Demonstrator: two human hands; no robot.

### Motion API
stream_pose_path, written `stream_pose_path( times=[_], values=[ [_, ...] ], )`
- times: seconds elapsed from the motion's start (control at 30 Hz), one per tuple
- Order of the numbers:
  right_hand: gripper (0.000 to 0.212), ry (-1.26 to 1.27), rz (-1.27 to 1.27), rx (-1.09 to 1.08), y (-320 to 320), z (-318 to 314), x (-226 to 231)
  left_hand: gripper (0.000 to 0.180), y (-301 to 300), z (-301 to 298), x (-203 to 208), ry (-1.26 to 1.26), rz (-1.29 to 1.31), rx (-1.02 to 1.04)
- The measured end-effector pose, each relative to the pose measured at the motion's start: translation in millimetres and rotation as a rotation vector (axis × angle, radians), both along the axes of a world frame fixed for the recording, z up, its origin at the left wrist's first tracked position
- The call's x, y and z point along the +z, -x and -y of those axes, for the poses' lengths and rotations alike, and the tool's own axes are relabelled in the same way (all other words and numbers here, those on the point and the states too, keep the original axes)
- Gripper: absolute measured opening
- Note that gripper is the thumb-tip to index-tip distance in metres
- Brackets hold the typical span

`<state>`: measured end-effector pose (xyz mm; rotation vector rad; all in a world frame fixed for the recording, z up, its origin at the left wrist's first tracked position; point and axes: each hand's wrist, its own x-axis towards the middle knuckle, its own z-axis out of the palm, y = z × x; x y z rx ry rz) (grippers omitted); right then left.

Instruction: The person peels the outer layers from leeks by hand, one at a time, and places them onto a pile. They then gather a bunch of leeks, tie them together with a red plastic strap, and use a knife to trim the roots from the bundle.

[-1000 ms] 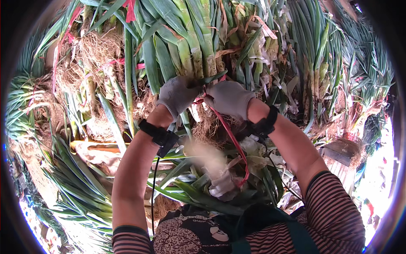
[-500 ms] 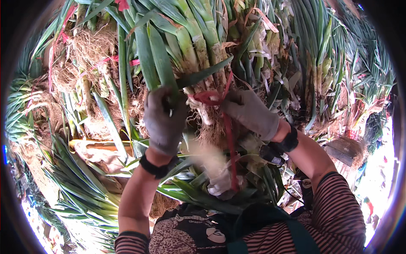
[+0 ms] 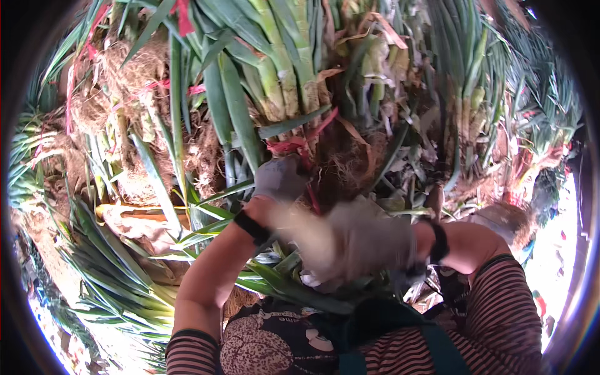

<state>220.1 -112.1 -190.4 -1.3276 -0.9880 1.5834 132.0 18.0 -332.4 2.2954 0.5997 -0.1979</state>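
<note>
A thick bundle of leeks (image 3: pixel 275 81) with green leaves and pale stalks stands before me, its hairy roots (image 3: pixel 350 165) pointing toward me. A red tie (image 3: pixel 286 146) is wound round the stalks just above the roots. My left hand (image 3: pixel 279 179), in a grey glove with a black wrist strap, is closed against the bundle right under the tie. My right hand (image 3: pixel 365 240), also gloved, is blurred and low near my chest, apart from the bundle. A red strand (image 3: pixel 314 203) runs down between the hands. What the right hand holds is hidden by blur.
More tied leek bundles with matted roots (image 3: pixel 119 81) lie at the upper left, loose green leeks (image 3: pixel 112 275) at the lower left, and further heaps (image 3: pixel 475 94) on the right. A brown sheet (image 3: pixel 134 222) lies among the leaves on the left.
My right hand has dropped from the tie at the bundle down toward my chest, moving fast. My left hand has shifted right, from the leaves to just under the tie.
</note>
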Motion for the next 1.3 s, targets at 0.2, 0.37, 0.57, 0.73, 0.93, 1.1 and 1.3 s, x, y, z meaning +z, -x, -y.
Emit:
stream_pose_path(
  times=[0.2,0.37,0.57,0.73,0.93,1.1,1.3],
  values=[
    [0.021,0.114,0.814,-0.102,-33,7,0,0.021,10,8,-8,0.1,0.068,0.051],
    [0.039,0.084,1.409,0.003,-29,-34,-23,0.019,21,20,-26,0.048,0.206,0.04],
    [0.036,0.168,1.411,0.261,-50,-56,-89,0.018,14,23,-22,-0.004,0.171,0.0],
    [0.039,0.36,0.463,0.185,-84,-59,-67,0.017,18,18,-16,-0.024,0.156,-0.005],
    [0.022,0.599,-0.003,-0.207,-86,-30,-68,0.014,22,3,-5,-0.044,0.121,-0.048],
    [0.019,-0.042,0.971,-0.173,-77,-16,-81,0.016,28,1,2,0.029,0.096,-0.011],
    [0.024,-0.239,1.327,-0.136,-57,-28,-106,0.02,53,-12,-20,0.163,0.06,0.173]
  ],
)
